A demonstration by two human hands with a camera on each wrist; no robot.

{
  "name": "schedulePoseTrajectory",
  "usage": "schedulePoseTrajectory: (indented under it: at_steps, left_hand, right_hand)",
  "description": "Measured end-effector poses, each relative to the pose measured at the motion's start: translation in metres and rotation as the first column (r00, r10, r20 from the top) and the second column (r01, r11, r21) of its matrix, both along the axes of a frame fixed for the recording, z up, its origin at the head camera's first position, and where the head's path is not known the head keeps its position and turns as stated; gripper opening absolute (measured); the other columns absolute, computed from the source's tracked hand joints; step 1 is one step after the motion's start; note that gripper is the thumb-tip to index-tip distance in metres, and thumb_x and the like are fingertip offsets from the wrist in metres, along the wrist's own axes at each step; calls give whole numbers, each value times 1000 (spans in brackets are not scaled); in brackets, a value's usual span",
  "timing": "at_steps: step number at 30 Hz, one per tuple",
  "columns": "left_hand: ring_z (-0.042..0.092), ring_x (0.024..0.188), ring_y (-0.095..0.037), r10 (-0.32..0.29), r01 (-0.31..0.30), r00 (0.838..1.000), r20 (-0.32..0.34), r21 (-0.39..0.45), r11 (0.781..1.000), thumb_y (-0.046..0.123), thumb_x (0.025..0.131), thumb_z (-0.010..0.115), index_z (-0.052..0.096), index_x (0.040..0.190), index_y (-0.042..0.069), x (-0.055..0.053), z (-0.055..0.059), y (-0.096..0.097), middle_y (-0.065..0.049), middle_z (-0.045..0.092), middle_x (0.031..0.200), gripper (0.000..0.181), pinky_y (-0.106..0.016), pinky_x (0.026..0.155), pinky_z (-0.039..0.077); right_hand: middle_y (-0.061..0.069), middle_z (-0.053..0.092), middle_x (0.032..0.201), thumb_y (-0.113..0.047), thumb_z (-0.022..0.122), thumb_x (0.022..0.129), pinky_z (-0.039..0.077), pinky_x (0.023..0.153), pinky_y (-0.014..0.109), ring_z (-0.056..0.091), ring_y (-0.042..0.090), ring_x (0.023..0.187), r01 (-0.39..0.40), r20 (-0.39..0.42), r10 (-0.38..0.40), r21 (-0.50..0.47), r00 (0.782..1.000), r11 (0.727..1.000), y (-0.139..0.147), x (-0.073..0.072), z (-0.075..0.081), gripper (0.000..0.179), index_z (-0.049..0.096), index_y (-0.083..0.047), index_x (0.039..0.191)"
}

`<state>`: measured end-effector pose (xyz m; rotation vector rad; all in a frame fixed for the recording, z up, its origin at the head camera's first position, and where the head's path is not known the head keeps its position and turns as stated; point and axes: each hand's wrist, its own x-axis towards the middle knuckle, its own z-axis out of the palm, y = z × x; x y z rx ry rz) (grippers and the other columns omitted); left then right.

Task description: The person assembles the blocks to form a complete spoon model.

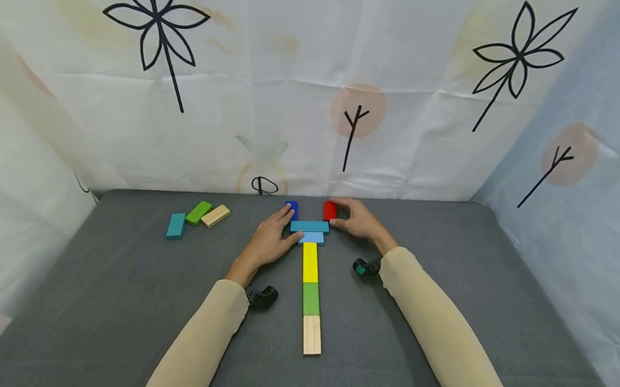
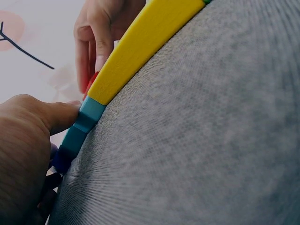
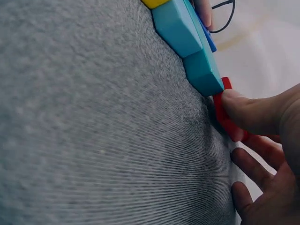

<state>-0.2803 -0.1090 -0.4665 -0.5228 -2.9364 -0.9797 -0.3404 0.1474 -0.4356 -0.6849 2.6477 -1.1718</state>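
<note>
My right hand (image 1: 360, 219) pinches a red block (image 1: 330, 211) between thumb and fingers, at the right end of a teal block (image 1: 310, 226) lying crosswise. At that block's left end stands a dark blue block (image 1: 294, 210), touched by the fingertips of my left hand (image 1: 268, 243). The left thumb rests at the end of a shorter light blue block (image 1: 312, 237), nearer me against the teal one. From there a yellow block (image 1: 310, 263), a green block (image 1: 311, 299) and a plain wooden block (image 1: 312, 335) run toward me in a straight line.
On the grey table (image 1: 122, 300), off to the left, lie a loose teal block (image 1: 176, 225), a green block (image 1: 199, 213) and a wooden block (image 1: 215, 216). A printed white cloth (image 1: 293, 127) rises behind the table's back edge. Black devices (image 1: 262, 297) sit at both wrists.
</note>
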Motion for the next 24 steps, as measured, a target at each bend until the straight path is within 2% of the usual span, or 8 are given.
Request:
schedulePoseTrajectory:
  at_steps: [8,24]
  left_hand:
    - [24,152,-33,5,-5,1000,-3,-3,1000,44,102,58,32,158,5,0,0,1,-11,21,167,73,-58,120,19]
    - [24,152,-34,6,-6,1000,4,-2,1000,44,102,58,32,158,4,2,2,1,-11,21,167,73,-59,119,20]
  right_hand:
    - [22,44,154,-1,67,97,28,118,51,38,38,142,-68,13,67,20,998,998,-2,-5,-1,58,45,5,150]
    - [19,40,157,-5,68,97,24,120,52,33,36,146,-77,1,77,22,997,997,-2,-3,-4,59,45,1,151]
